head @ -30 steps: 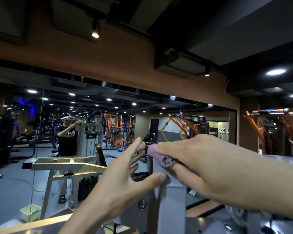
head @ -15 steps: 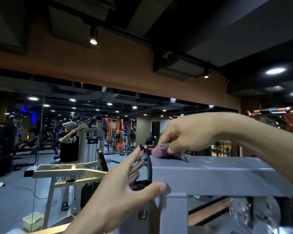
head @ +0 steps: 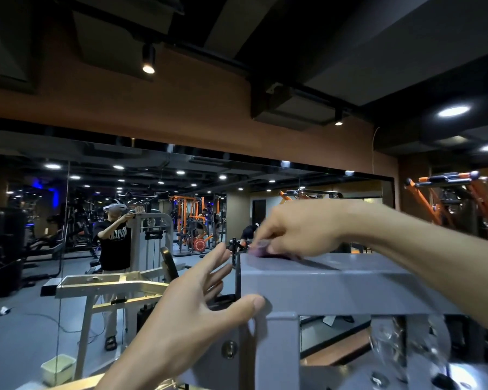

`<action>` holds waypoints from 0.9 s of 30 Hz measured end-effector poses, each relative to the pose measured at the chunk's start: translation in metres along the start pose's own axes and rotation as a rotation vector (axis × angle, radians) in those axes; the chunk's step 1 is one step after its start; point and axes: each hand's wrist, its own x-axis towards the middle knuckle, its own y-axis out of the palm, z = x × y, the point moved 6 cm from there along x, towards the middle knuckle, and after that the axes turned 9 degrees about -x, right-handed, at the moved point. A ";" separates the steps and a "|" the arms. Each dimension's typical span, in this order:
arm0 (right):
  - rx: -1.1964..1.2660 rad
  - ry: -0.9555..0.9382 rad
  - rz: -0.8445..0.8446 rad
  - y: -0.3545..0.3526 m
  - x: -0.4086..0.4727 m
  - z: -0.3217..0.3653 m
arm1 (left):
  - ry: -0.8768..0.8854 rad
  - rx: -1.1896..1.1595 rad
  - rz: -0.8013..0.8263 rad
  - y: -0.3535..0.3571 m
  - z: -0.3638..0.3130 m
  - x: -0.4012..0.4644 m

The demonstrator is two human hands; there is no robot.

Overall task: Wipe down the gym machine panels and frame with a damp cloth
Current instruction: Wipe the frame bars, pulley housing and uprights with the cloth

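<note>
The grey top beam of the gym machine frame (head: pixel 335 288) runs across the lower right of the view. My right hand (head: pixel 299 229) reaches in from the right and grips a small purple cloth (head: pixel 261 250), pressing it onto the beam's top face near its left end. My left hand (head: pixel 192 305) is spread with straight fingers beside the beam's left end, its thumb pressed against the front corner of the frame. A grey upright post (head: pixel 276 353) with a bolt drops from that corner.
A wall mirror (head: pixel 152 235) ahead reflects the gym: a person in a black shirt at a grey machine, orange racks, a cream-coloured machine arm (head: pixel 107 285) and a pale bucket (head: pixel 58 368) on the floor. Orange equipment (head: pixel 462 198) stands at the right. Clear pulley wheel (head: pixel 406 347) hangs under the beam.
My right hand has slid the purple cloth a little rightward along the beam's top. The view has risen, showing more of the beam's top. My left hand has stayed at the corner.
</note>
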 end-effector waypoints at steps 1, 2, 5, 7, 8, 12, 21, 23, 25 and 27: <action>-0.004 -0.019 -0.045 -0.001 0.006 0.011 | -0.006 -0.002 0.000 0.000 0.000 0.000; -0.014 -0.024 -0.067 -0.001 0.011 0.017 | -0.010 -0.004 -0.002 0.000 0.001 0.000; -0.015 -0.022 -0.004 -0.004 0.006 0.012 | -0.005 -0.015 0.000 0.000 0.001 -0.001; -0.034 -0.004 0.040 -0.005 -0.005 -0.001 | 0.002 -0.017 0.001 0.000 0.001 -0.001; -0.056 0.014 0.053 -0.004 -0.010 -0.007 | 0.005 -0.012 0.003 0.000 0.001 -0.001; -0.059 0.035 0.007 -0.002 -0.030 -0.007 | 0.010 -0.004 0.015 0.000 0.003 0.000; -0.047 0.138 -0.063 0.001 -0.076 0.022 | 0.035 0.031 0.012 0.001 0.000 -0.003; 0.008 0.145 -0.080 0.004 -0.061 0.019 | 0.038 0.036 0.006 0.002 0.000 -0.003; 0.068 0.178 -0.131 0.010 -0.057 0.017 | 0.023 0.021 0.004 0.002 0.000 -0.003; 0.073 0.204 -0.214 0.011 -0.068 0.024 | 0.029 0.000 0.010 0.001 0.001 -0.002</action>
